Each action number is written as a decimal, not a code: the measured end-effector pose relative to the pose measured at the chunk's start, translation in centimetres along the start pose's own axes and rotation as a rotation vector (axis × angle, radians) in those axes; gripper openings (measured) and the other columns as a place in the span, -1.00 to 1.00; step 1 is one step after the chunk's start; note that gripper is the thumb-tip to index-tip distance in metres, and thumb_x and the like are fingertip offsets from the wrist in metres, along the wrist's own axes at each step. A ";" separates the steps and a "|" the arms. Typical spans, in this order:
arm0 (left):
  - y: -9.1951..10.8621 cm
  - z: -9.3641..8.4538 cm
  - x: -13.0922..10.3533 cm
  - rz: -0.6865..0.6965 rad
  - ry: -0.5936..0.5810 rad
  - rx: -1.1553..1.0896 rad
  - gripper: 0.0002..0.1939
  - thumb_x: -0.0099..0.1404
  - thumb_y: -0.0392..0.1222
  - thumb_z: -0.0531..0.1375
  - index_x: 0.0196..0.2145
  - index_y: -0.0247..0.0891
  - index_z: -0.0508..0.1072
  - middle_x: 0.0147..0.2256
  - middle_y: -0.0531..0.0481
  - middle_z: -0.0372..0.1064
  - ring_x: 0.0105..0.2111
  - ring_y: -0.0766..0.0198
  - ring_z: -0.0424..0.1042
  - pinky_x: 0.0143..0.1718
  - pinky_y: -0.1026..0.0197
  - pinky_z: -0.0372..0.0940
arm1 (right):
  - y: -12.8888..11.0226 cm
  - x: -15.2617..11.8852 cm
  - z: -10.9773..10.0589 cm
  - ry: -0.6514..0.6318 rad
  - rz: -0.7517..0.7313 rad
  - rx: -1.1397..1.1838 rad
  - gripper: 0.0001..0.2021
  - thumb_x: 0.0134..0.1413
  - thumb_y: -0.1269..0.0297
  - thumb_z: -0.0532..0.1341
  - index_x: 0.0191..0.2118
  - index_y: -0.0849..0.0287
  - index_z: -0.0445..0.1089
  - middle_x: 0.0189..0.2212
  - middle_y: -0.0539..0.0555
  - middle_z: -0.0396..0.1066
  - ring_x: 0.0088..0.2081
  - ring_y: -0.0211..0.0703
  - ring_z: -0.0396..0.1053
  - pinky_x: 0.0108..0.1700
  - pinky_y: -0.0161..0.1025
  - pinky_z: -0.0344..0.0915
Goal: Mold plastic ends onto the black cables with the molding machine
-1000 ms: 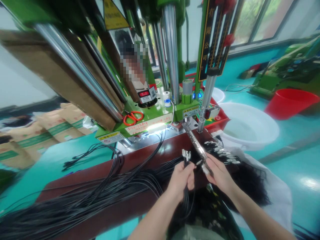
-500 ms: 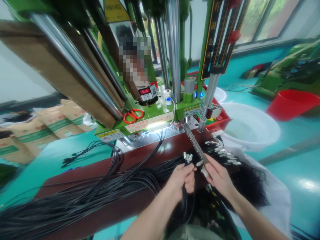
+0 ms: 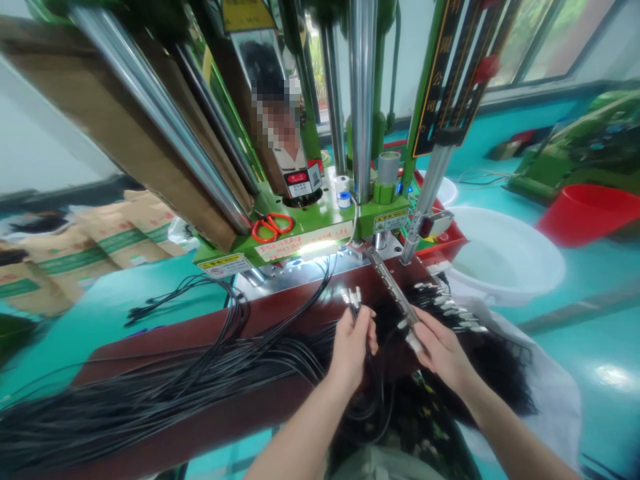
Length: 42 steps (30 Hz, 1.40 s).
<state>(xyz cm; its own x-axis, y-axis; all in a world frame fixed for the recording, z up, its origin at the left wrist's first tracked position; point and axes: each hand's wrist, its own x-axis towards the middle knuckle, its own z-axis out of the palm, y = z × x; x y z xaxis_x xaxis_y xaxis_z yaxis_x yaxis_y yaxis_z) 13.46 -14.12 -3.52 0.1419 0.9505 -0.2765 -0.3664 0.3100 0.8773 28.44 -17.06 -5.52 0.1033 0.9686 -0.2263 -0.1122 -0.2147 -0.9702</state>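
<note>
My left hand [image 3: 353, 343] is closed round several black cables, whose silvery connectors [image 3: 351, 297] stick up above the fingers. To its right, my right hand [image 3: 440, 347] grips the near end of a long metal bar [image 3: 394, 285]. The bar slants up and away, its far end by the front of the green machine [image 3: 367, 217]. A small pale connector shows beside my right fingers. Beyond that hand lies a row of cables with silvery connectors [image 3: 450, 308]. More black cables [image 3: 200, 380] spread over the brown table [image 3: 175, 331] to the left.
Scissors with red-orange handles [image 3: 273, 227] lie on the machine's green plate. Upright metal columns [image 3: 363, 100] rise behind it. A white tub [image 3: 510, 257] and a red tub [image 3: 585, 213] stand on the floor at the right. Paper sacks [image 3: 120, 233] are at the left.
My left hand has moved left and slightly up with its cables, away from the bar. My right hand still holds the bar. The whole view has shifted a little.
</note>
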 end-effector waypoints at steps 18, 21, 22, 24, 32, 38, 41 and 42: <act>-0.2 0.0 0.3 -0.241 -0.158 0.009 -0.73 0.07 -0.01 0.17 -0.51 -0.28 0.26 -0.86 0.25 -0.03 -0.86 0.52 -0.10 -0.81 0.40 -0.11 | -0.4 0.6 -0.7 -0.177 0.055 0.010 -0.43 0.04 0.03 0.13 0.11 0.24 0.14 -0.74 -0.12 0.11 -0.78 -0.47 -0.11 -0.75 -0.45 -0.20; 0.0 0.1 0.0 -0.218 -0.142 0.025 -0.73 0.07 -0.01 0.17 -0.53 -0.27 0.25 -0.86 0.26 -0.04 -0.86 0.52 -0.13 -0.81 0.39 -0.11 | -0.6 0.5 -0.7 -0.188 0.050 -0.068 -0.38 0.02 -0.02 0.13 0.14 0.23 0.11 -0.71 -0.10 0.14 -0.76 -0.44 -0.05 -0.74 -0.44 -0.16; 0.0 0.2 -0.2 -0.210 -0.133 0.039 -0.73 0.07 -0.02 0.17 -0.53 -0.27 0.24 -0.86 0.26 -0.04 -0.86 0.52 -0.14 -0.81 0.40 -0.12 | -0.6 0.4 -0.7 -0.199 0.046 -0.099 -0.36 0.01 -0.03 0.13 0.15 0.24 0.10 -0.70 -0.10 0.15 -0.75 -0.43 -0.03 -0.74 -0.44 -0.14; 0.0 0.1 -0.3 -0.198 -0.116 0.076 -0.74 0.09 -0.03 0.15 -0.52 -0.27 0.23 -0.86 0.26 -0.06 -0.86 0.52 -0.15 -0.82 0.40 -0.16 | -0.7 0.4 -0.7 -0.228 0.040 -0.139 -0.33 0.00 -0.06 0.14 0.16 0.25 0.10 -0.68 -0.08 0.17 -0.73 -0.43 -0.01 -0.74 -0.44 -0.12; 0.9 -0.5 0.6 0.040 0.053 -0.106 -0.71 0.18 0.04 0.07 -0.43 -0.25 0.20 -0.74 0.22 0.07 -0.75 0.50 0.06 -0.71 0.42 0.03 | -0.3 0.6 -0.5 -0.119 0.098 0.029 -0.41 -0.02 -0.02 0.18 0.10 0.16 0.17 -0.68 -0.12 0.11 -0.73 -0.47 -0.08 -0.74 -0.47 -0.19; 0.7 0.3 0.6 -0.062 0.003 0.005 -0.71 0.16 0.05 0.08 -0.47 -0.18 0.09 -0.80 0.30 -0.06 -0.84 0.52 -0.15 -0.82 0.43 -0.18 | 0.1 0.9 -0.9 -0.175 0.080 0.007 -0.37 0.00 -0.04 0.16 0.13 0.22 0.11 -0.73 -0.15 0.07 -0.77 -0.48 -0.10 -0.75 -0.47 -0.20; 0.3 0.6 0.9 -0.074 0.001 0.079 -0.70 0.10 0.00 0.14 -0.51 -0.21 0.11 -0.79 0.29 -0.05 -0.83 0.54 -0.12 -0.82 0.44 -0.20 | 0.1 0.8 -0.9 -0.193 0.064 -0.014 -0.38 0.03 -0.02 0.13 0.15 0.24 0.09 -0.74 -0.15 0.06 -0.77 -0.48 -0.11 -0.76 -0.47 -0.21; 0.3 0.6 1.0 -0.075 0.010 0.080 -0.70 0.09 -0.01 0.15 -0.52 -0.22 0.12 -0.79 0.29 -0.06 -0.83 0.54 -0.12 -0.82 0.44 -0.21 | 0.1 0.8 -0.9 -0.196 0.066 -0.019 -0.39 0.04 0.00 0.13 0.15 0.23 0.09 -0.73 -0.14 0.07 -0.77 -0.48 -0.11 -0.75 -0.47 -0.21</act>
<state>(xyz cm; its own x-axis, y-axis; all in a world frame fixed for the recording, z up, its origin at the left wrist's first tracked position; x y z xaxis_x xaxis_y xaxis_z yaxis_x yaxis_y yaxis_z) 14.04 -13.09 -3.28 0.1567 0.9248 -0.3466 -0.2804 0.3782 0.8822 29.44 -16.41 -5.83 -0.0981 0.9577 -0.2704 -0.0939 -0.2794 -0.9556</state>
